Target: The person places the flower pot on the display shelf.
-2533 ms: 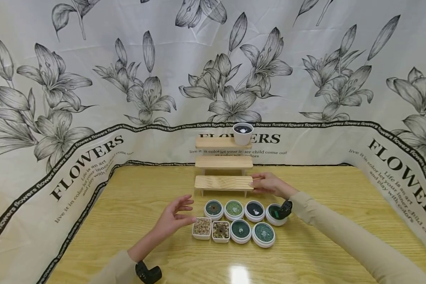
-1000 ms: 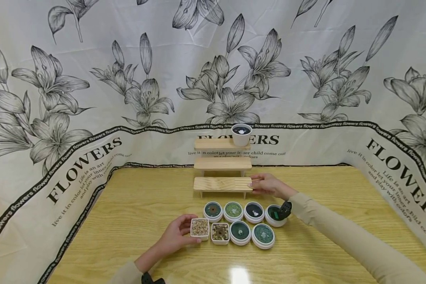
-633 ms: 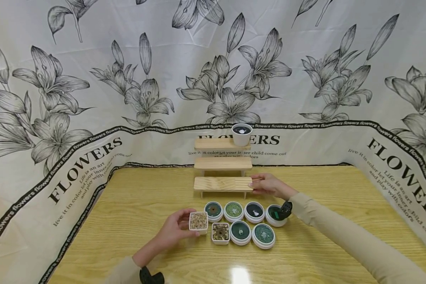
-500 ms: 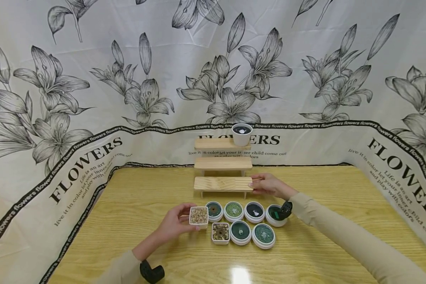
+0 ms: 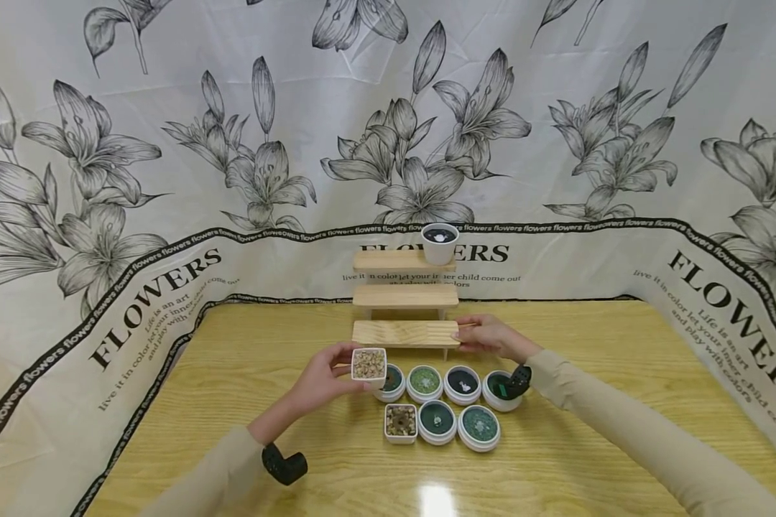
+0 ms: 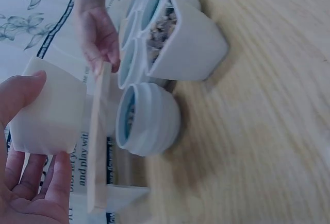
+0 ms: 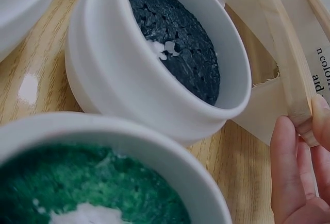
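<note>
My left hand point(image 5: 324, 383) grips a square white pot point(image 5: 368, 366) filled with tan pebbles, thumb on one side and fingers on the other. In the left wrist view the same pot point(image 6: 49, 112) hangs clear of the table. It overlaps a round pot point(image 5: 393, 384) in the head view, just in front of the stand. My right hand point(image 5: 491, 337) pinches the right end of the lowest wooden shelf point(image 5: 404, 332); the right wrist view shows thumb and fingers round the shelf's end point(image 7: 301, 123).
Below the three-tier stand, several round white pots with green or dark fill, such as one dark-filled pot point(image 5: 463, 383), stand in two rows with a square pebble pot point(image 5: 401, 423). A white pot point(image 5: 440, 244) sits on the top shelf's right end. A flower-printed cloth point(image 5: 284, 266) hangs behind.
My left hand has taken hold of the left square pebble pot, lifted it from the front row and moved it toward the lowest shelf. The right hand has stayed at the shelf's end.
</note>
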The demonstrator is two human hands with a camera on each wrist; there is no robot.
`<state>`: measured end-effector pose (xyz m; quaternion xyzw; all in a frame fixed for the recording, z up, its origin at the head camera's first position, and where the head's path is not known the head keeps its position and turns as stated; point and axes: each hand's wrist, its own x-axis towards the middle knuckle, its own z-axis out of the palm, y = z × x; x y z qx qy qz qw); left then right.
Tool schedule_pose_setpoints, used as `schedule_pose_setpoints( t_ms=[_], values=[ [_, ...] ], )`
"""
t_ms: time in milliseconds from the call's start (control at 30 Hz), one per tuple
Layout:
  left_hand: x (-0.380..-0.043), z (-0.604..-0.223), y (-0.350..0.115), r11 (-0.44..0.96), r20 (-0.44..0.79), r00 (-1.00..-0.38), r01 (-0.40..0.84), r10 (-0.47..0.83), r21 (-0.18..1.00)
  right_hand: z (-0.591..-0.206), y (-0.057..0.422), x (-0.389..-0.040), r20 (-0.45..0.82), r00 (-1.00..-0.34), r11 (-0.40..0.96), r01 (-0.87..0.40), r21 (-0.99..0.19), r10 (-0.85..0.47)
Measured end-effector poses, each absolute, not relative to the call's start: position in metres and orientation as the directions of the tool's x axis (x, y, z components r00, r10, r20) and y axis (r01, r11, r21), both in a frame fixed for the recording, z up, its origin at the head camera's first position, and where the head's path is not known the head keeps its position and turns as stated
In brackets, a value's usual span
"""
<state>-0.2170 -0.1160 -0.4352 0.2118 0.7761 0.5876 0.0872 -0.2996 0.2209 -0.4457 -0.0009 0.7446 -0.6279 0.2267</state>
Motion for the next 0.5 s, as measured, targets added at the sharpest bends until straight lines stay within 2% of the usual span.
schedule_pose_setpoints(
  t_ms=[200,500],
  values=[
    [-0.231,-0.420,-0.107,0.255,0.127,-0.902,0.248,0.413,0.934,-0.445,0.221,-0.300,-0.342,-0.894,0.214,0.287,-0.934,-0.289],
    [-0.256,-0.399,-0.089,0.233,0.133,-0.924,0.226,0.358,0.946,-0.445,0.220,-0.303,-0.367,-0.889,0.237,0.307,-0.922,-0.274]
  ],
)
